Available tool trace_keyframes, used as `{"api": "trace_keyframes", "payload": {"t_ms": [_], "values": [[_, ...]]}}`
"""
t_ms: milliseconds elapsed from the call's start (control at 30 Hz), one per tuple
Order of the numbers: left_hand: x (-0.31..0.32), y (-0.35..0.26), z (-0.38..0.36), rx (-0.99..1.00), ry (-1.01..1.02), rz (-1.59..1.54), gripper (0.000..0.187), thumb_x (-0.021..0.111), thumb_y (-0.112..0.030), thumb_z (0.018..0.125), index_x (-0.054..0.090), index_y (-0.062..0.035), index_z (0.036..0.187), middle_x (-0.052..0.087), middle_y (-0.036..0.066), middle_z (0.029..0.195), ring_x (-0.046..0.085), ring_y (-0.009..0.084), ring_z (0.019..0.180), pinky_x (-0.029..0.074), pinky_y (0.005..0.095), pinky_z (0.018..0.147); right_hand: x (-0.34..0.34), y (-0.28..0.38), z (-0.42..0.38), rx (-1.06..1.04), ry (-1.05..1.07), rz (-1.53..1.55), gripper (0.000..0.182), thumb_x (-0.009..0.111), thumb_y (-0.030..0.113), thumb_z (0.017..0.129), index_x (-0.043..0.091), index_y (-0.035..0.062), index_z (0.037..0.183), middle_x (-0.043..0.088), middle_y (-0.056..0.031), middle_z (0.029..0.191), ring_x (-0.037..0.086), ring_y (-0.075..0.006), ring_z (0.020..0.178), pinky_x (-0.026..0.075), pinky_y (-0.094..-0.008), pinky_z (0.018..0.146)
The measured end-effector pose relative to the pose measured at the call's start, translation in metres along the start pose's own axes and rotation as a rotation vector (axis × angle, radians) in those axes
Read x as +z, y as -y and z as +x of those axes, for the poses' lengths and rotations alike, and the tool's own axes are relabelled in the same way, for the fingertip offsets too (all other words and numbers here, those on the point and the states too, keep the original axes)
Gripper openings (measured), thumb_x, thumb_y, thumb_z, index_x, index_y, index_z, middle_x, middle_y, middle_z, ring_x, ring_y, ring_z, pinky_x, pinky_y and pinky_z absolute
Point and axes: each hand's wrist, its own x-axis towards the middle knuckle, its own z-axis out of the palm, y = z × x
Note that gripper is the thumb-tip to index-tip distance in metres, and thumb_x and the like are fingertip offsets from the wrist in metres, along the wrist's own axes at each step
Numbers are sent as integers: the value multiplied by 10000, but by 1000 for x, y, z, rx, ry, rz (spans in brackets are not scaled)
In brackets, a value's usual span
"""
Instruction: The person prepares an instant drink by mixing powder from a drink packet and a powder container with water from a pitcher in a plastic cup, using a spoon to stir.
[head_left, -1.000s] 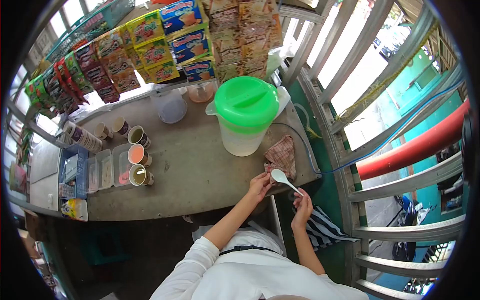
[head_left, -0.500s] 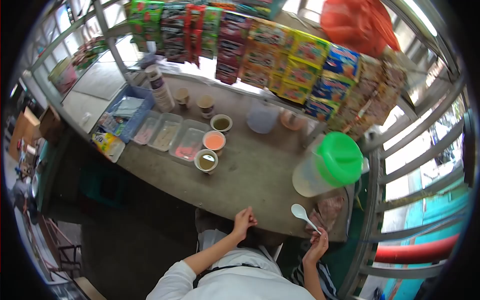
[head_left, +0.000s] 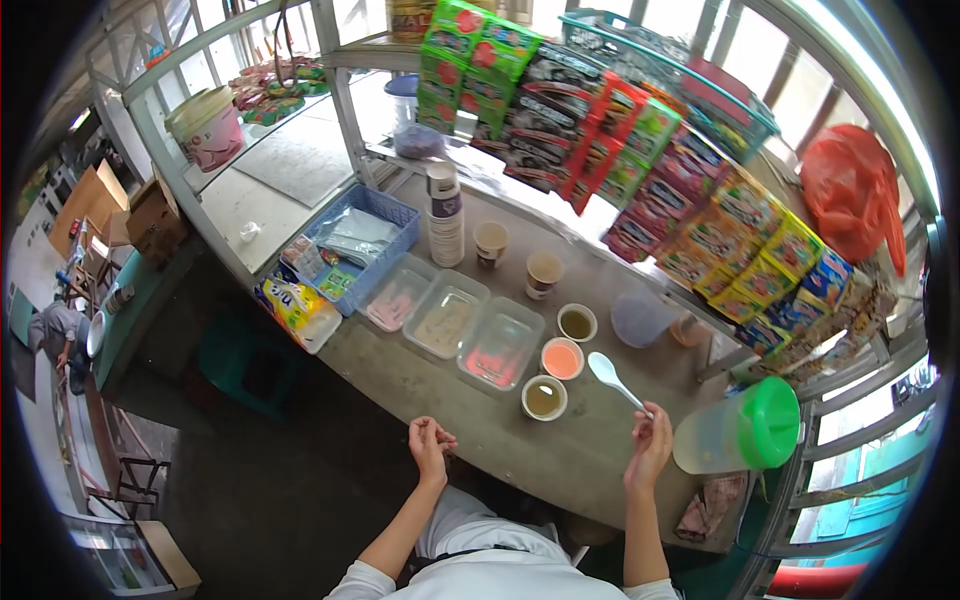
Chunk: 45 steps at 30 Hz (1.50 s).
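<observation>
My right hand is closed round the handle of a white spoon, whose bowl points up and left over the table. Left of the bowl stand three filled paper cups: an orange drink, a dark green one behind and an olive-brown one in front. Near the table's front edge, my left hand has its fingers curled, with nothing visible in them. A clear pitcher with a green lid stands just right of my right hand.
Clear plastic tubs line the table left of the cups, beside a blue basket and a stack of paper cups. Sachet strips hang along the back. A crumpled cloth lies at the right corner.
The view has swung left. My right hand has lifted the spoon from near the cloth to over the table, close to the filled cups. My left hand stays curled near the front edge.
</observation>
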Motion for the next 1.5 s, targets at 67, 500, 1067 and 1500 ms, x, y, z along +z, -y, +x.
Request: {"api": "trace_keyframes", "payload": {"t_ms": [67,500,1067,1500], "values": [[-7,-15,24,20,-11,11,96,505,-158,981,486,-69,1011,527,27,767,590,134,599,516,257,507,37,0,16,-18,107,-114,295,484,237,1001,647,-2,1059,664,-44,869,486,-54,679,376,-210,629],[-47,-52,117,-171,-16,41,131,503,-184,978,478,-58,1001,544,53,718,597,166,490,454,241,391,170,-71,104,-210,426,-918,244,537,270,948,711,108,1001,714,-50,757,652,-120,691,427,-295,677],[-46,-43,115,-108,-27,57,108,508,-169,970,501,-62,977,533,36,687,561,140,441,381,216,344,181,-72,115,-269,418,-1255,169,634,239,854,722,141,960,717,-53,829,670,-225,793,356,-453,828],[-46,-36,116,-68,-34,39,112,514,-163,966,507,-51,978,531,37,691,566,140,445,400,219,350,168,-86,108,-633,507,-1561,230,671,131,769,720,136,993,688,-59,915,587,-238,963,410,-432,796]]}}
